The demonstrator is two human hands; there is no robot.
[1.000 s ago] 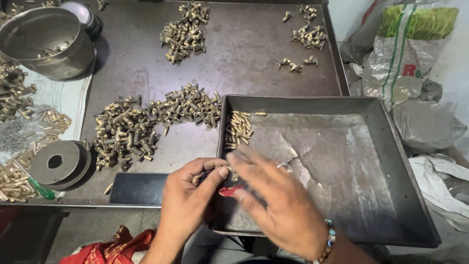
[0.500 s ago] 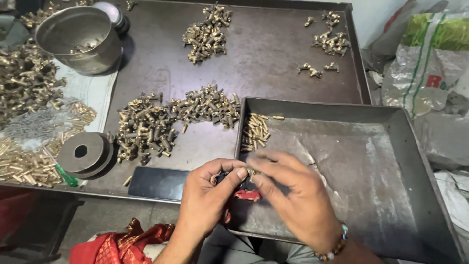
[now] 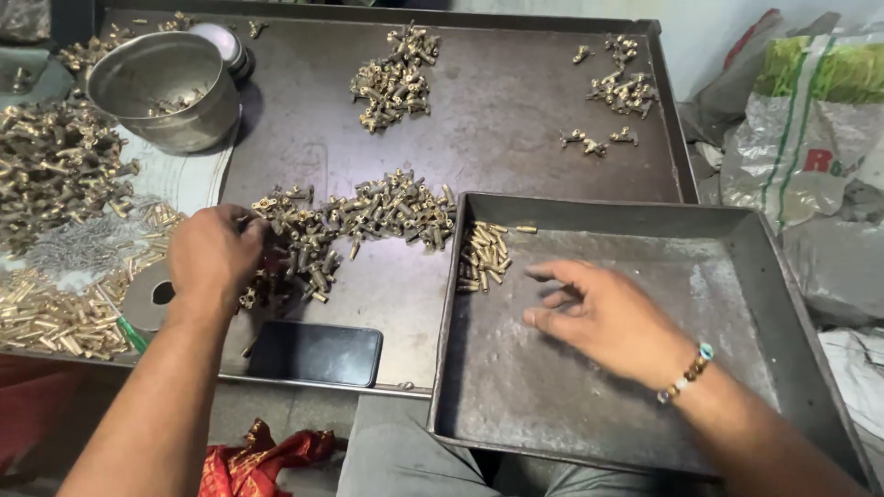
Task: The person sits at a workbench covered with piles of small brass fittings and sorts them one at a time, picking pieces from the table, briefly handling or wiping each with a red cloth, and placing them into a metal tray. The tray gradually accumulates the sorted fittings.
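**Sorting brass fittings at a metal worktable**

Reaching into the central heap of brass fittings, the left hand lies knuckles-up on the heap's near-left end; its fingers curl down among the pieces, and whether they have hold of any cannot be told. The right hand hovers over the grey metal tray, palm down, fingers spread loosely and holding nothing; a beaded bracelet circles its wrist. Just beyond its fingertips, a small row of brass pieces lies in the tray's far-left corner. The tray sits at the near-right of the dark worktable. A dark phone lies flat near the table's front edge, just below the heap. At far left stands a steel bowl, with more brass parts massed beside it. Smaller piles rest toward the table's far side. Plastic sacks lie off to the right.
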